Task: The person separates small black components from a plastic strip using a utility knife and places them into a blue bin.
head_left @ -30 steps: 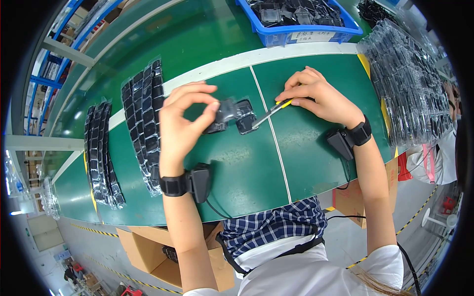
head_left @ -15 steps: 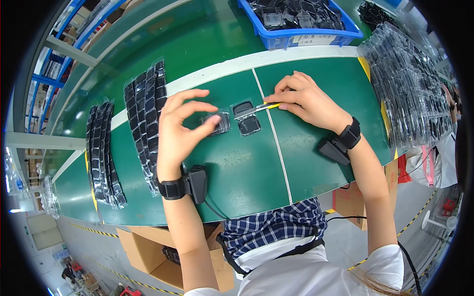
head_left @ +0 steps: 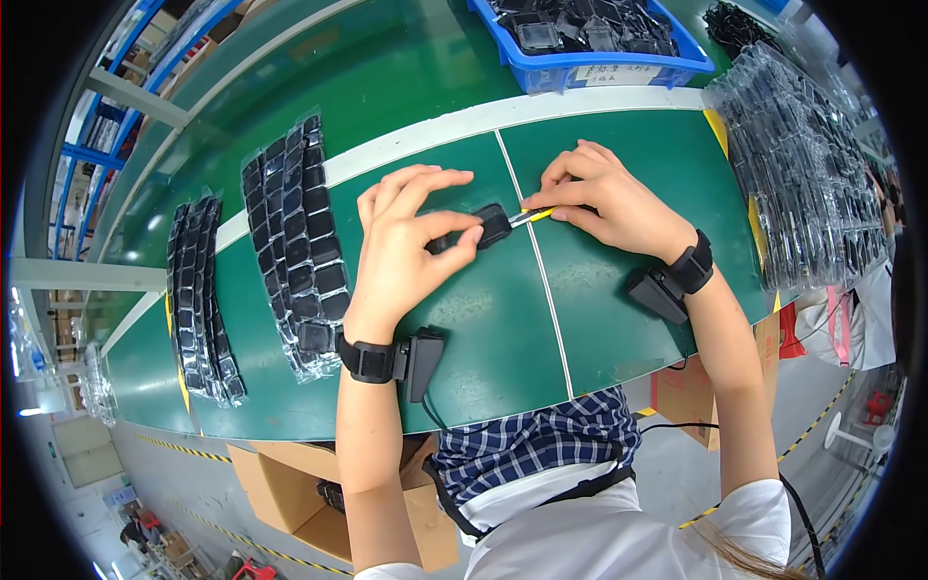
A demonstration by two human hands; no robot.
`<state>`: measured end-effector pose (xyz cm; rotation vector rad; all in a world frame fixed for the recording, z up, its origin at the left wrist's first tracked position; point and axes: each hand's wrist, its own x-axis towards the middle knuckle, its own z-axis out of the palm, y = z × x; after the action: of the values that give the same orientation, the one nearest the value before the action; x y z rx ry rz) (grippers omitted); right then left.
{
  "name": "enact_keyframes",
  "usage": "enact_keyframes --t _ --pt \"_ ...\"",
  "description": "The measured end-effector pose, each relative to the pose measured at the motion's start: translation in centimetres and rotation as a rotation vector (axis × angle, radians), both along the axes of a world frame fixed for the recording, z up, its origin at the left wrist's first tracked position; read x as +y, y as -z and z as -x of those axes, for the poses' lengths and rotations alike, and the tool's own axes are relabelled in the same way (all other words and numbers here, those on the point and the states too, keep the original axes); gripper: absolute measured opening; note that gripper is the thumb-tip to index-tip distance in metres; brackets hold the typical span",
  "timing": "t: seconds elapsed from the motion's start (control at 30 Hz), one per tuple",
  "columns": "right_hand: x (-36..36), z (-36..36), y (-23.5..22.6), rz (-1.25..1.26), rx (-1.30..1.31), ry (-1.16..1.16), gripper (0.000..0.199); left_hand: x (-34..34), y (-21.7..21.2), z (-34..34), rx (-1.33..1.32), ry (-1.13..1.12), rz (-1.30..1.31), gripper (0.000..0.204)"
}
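Note:
My left hand [head_left: 411, 237] pinches a small black rounded-square piece [head_left: 495, 224] at its left edge, between thumb and forefinger, with the other fingers held apart above. My right hand [head_left: 599, 198] is closed round a slim yellow-handled tool with a silver strip, which looks like a cutter knife [head_left: 536, 215]. The strip points left, and its tip reaches the right edge of the black piece; whether they touch I cannot tell. Left of my left hand lies a long row of black squares in clear wrap [head_left: 295, 232]. A loose wrapped square [head_left: 314, 338] lies near its lower end.
Another wrapped row of black squares [head_left: 198, 300] lies farther left. At the far side stands a blue bin [head_left: 604, 75] of dark pieces. Tall stacks of clear plastic trays [head_left: 807, 174] rise at the right. An open cardboard box [head_left: 280, 493] sits below the table edge.
My left hand has moved right and now grips a black piece. The clear-wrapped squares between my hands are no longer seen there. My right hand stays nearly in place with the knife.

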<state>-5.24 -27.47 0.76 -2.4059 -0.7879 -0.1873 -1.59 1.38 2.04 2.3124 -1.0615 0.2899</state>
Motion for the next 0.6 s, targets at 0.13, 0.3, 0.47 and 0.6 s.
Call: enact_keyframes --t 0.13,0.3,0.47,0.6 --pt "-0.1 0.2 -0.1 0.043 -0.009 -0.020 0.031 -0.2 1.1 -0.3 0.033 -0.064 -0.011 0.011" --pt "0.0 0.3 -0.1 0.033 0.023 -0.005 0.029 -0.4 1.3 -0.4 0.097 -0.103 0.018 0.012" --pt "0.2 0.1 0.2 0.044 0.032 -0.019 0.028 -0.6 1.5 -0.5 0.115 -0.122 0.023 0.013" --pt "0.6 0.0 0.5 0.049 0.026 -0.009 0.028 -0.5 1.7 -0.9 0.140 -0.115 0.009 0.014"
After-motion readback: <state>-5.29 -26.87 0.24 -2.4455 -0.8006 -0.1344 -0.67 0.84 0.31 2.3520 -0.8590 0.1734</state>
